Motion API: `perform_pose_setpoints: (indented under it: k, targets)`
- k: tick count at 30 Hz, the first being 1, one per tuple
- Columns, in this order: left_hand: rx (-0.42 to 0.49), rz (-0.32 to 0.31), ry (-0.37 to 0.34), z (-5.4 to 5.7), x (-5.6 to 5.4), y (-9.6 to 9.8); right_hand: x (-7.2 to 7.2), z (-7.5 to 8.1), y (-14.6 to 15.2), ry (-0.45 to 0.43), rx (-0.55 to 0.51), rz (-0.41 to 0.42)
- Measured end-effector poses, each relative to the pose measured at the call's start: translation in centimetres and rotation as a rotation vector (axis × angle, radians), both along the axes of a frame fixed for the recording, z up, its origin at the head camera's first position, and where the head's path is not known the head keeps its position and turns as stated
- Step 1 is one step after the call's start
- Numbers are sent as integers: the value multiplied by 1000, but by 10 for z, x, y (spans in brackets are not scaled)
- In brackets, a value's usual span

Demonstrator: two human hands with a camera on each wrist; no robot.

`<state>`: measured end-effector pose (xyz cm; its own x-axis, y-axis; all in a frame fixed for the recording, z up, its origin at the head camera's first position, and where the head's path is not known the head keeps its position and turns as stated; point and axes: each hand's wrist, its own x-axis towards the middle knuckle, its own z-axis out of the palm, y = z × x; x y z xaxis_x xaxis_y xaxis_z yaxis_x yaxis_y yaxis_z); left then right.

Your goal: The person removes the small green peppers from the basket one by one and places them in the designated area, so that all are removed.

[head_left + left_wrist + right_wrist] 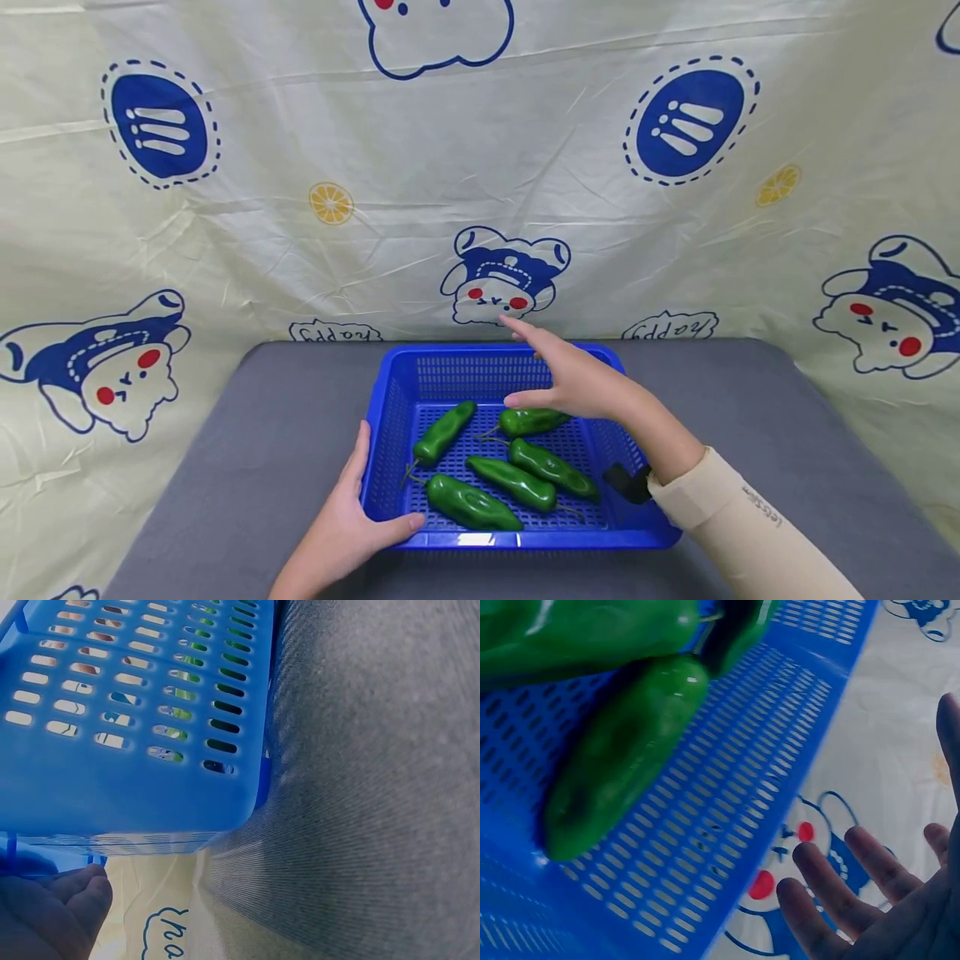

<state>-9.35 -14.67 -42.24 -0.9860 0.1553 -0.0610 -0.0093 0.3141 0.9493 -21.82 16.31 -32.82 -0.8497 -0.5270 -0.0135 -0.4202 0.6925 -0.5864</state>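
Note:
A blue plastic basket [585,540] with slotted walls sits on the grey table, holding several long green peppers. One pepper [444,433] lies toward the left, and another pepper [472,503] is along the near side. My left hand [348,512] holds the basket's near left corner, thumb on the front rim and fingers at the left side. Over the right part of the basket hovers my right hand [581,375], empty, its fingers extended and thumb apart. It partly covers the far right pepper [528,422] in the head view. The right wrist view shows the spread fingers [832,889] beyond the basket's rim.
Grey cloth covers the table [277,417] on both sides of the basket. Right behind the table's far edge hangs a pale curtain [405,275] with blue cartoon prints. A black strap piece [628,483] at the right wrist overlaps the basket's right wall.

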Motion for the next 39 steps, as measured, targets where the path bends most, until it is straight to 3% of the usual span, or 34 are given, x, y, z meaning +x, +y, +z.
perform_pose_setpoints:
  k: [7, 14, 25, 39]
  targets:
    - [21, -3, -2, 0, 0, 2, -11, -20, -5, -40, 88, 36]
    - [26, -8, 10, 0, 0, 2, -19, -35, -4, -79, 301, 53]
    - [29, -10, 13, 0, 1, 1, -19, -49, -3, -138, 525, 109]
    - [34, -12, 2, 0, 0, 0, -25, -60, -1, -188, 609, 103]
